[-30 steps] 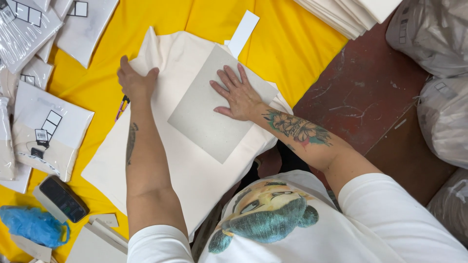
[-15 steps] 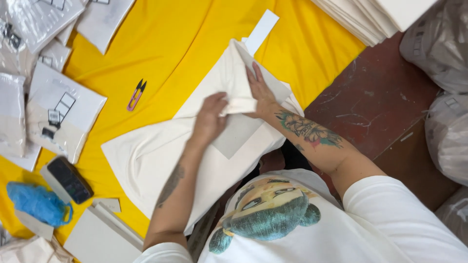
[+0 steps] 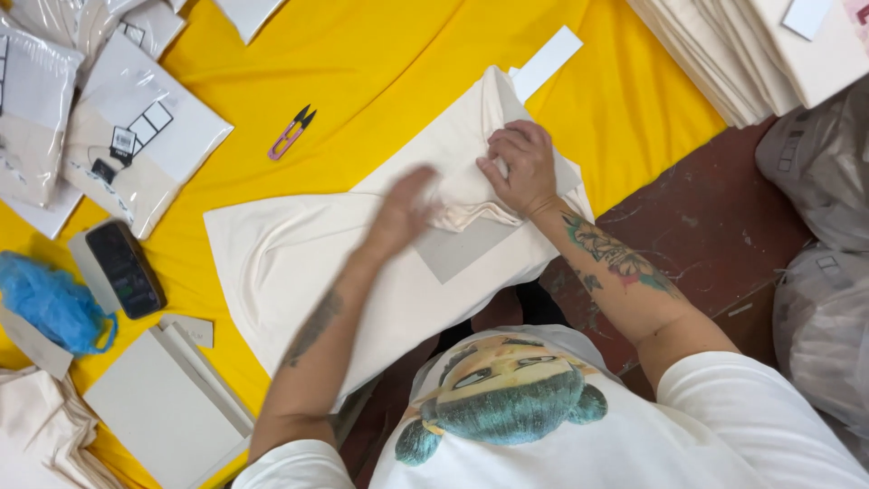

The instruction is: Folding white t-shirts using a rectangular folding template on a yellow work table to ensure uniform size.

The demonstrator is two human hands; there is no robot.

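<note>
Left hand (image 3: pixel 398 213), blurred, slid off fold; right hand (image 3: pixel 520 167) now pinching cream cloth (image 3: pixel 299 263), seemingly folded further.

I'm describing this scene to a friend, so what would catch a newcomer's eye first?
The bright yellow cloth covering the table, with a cream fabric piece spread across its middle. Both hands work on it: the right hand pinches a fold, the left hand is blurred beside it. Pink thread snips lie just above.

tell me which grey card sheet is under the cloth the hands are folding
The grey rectangular card sheet at table centre, half covered by the cream cloth garment. The other grey cards lie bare in a stack at lower left, away from both hands.
</note>
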